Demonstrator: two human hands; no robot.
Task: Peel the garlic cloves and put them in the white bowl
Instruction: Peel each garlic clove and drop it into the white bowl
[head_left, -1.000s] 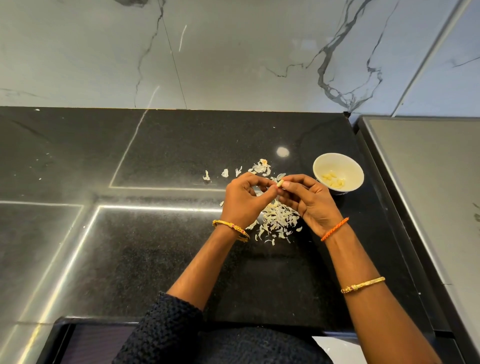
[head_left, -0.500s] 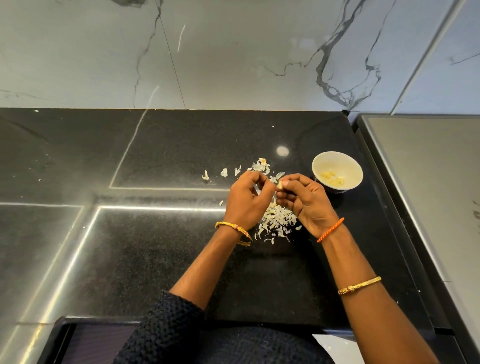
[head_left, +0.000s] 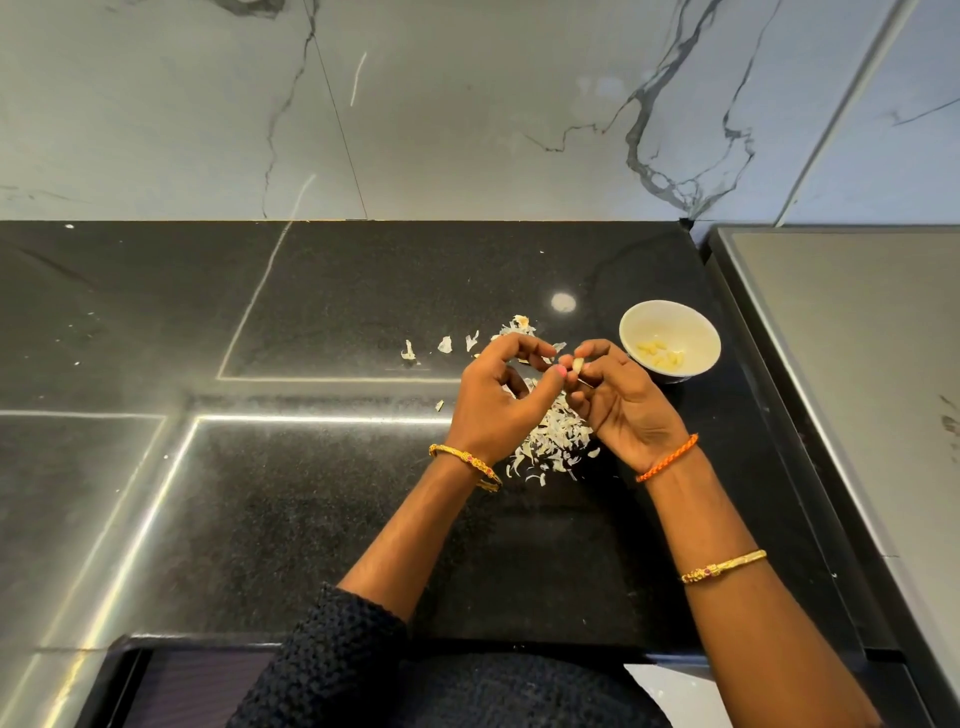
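Observation:
A pale garlic clove (head_left: 576, 365) is pinched between the fingertips of both hands above the black counter. My left hand (head_left: 501, 405) curls its thumb and fingers onto the clove's left end. My right hand (head_left: 621, 402) grips it from the right with thumb and forefinger. The white bowl (head_left: 698, 332) stands just right of my right hand and holds several peeled yellowish cloves (head_left: 661, 355). A heap of white garlic skins (head_left: 550, 441) lies under and between my hands.
Loose skin scraps (head_left: 445, 344) lie left of my hands on the black counter (head_left: 311, 493). A marble wall (head_left: 467, 104) rises behind. A grey raised surface (head_left: 857, 364) borders the counter on the right, close to the bowl.
Both hands have kept the clove between their fingertips and shifted slightly right, toward the bowl. The left fingers have opened a little around the clove.

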